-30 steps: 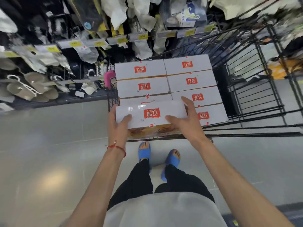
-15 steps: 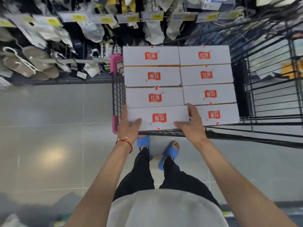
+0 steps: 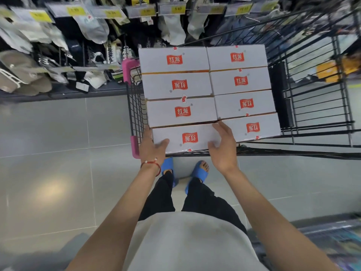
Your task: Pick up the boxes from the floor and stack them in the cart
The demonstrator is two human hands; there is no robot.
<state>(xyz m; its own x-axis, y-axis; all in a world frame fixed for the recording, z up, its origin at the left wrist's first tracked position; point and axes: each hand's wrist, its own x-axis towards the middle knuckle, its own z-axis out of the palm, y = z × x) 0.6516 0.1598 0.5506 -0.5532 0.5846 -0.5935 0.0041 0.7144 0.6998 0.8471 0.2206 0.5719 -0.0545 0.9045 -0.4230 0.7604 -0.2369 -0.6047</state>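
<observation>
A white box with a red logo (image 3: 175,140) lies in the near-left slot of the black wire cart (image 3: 134,114), level with several matching boxes (image 3: 242,81) that fill two columns. My left hand (image 3: 151,148) holds the box's left end, thumb over the top edge, fingers down between the box and the cart's side wall. On the box's right part rests my right hand (image 3: 224,147), its fingers straight and spread over the top. No box on the floor is in view.
Pink caps (image 3: 128,68) mark the cart's left corners. Shelves of hanging socks and slippers (image 3: 93,30) run along the far side. A second wire cart frame (image 3: 322,106) stands to the right. Grey floor tiles (image 3: 58,163) spread left; my blue sandals (image 3: 201,171) stand just behind the cart.
The box went from held above the cart's near edge down into the near-left slot. My right hand slid from gripping the box's right end to lying flat on top.
</observation>
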